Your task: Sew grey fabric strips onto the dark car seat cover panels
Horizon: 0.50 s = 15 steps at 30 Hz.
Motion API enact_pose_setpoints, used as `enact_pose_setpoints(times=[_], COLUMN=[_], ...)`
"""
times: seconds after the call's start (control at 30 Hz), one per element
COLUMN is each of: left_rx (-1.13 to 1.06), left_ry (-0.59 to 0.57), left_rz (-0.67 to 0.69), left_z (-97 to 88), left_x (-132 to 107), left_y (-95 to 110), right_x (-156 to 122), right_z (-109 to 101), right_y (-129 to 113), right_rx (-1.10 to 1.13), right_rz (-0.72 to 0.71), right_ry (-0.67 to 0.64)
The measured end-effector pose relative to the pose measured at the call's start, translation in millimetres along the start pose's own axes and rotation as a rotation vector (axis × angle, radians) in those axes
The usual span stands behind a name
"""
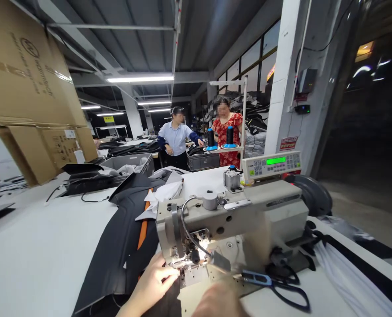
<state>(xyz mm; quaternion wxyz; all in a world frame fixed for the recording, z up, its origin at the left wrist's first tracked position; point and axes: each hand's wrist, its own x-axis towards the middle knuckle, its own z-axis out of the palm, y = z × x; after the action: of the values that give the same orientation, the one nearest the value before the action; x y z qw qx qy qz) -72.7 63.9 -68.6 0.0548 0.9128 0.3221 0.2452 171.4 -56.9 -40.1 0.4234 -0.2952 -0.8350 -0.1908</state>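
Observation:
My left hand (153, 281) is beside the presser foot of a beige industrial sewing machine (229, 220), thumb and forefinger pinched on the edge of a black fabric piece (113, 251). That fabric spreads left over the table, with an orange strip (143, 229) and white cloth (164, 193) on it. A small lamp lights the needle area brightly. Low at the front of the machine bed is my right hand (219, 301), smeared by motion; its fingers cannot be made out. Black-handled scissors (288, 286) lie to its right.
A control panel (271, 165) with a green display tops the machine, near black thread cones (229, 137) on a stand. Grey crates (146, 165) and large cardboard boxes (34, 88) stand at left. Two people (176, 136) are beyond the table. A white pillar (283, 88) rises at right.

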Motion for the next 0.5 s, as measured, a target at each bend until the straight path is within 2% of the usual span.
enact_pose_setpoints(times=[0.07, 0.13, 0.17, 0.23, 0.3, 0.37, 0.5], left_rx=[0.001, -0.002, -0.001, 0.001, -0.001, -0.008, -0.004], left_ry=[0.009, 0.01, 0.008, 0.008, 0.009, 0.007, -0.007], left_rz=[0.011, 0.008, 0.006, -0.002, -0.01, -0.02, -0.047], left_z=[-0.9, -0.3, 0.3, 1.8, 2.6, 2.7, 2.4], left_x=[0, 1, 1, 0, 0, -1, -3], left_y=[0, -1, -2, -4, -5, -5, -6], right_x=[2, 9, 15, 27, 37, 42, 40], right_z=[-42, -81, -97, -122, -135, -140, -137], right_y=[35, 73, 92, 127, 153, 170, 179], right_rx=[-0.097, -0.277, -0.424, -0.52, -0.602, -0.684, -0.798], right_rz=[0.07, 0.202, 0.303, 0.376, 0.439, 0.507, 0.622], right_ry=[0.193, 0.328, 0.352, 0.316, 0.247, 0.199, 0.165])
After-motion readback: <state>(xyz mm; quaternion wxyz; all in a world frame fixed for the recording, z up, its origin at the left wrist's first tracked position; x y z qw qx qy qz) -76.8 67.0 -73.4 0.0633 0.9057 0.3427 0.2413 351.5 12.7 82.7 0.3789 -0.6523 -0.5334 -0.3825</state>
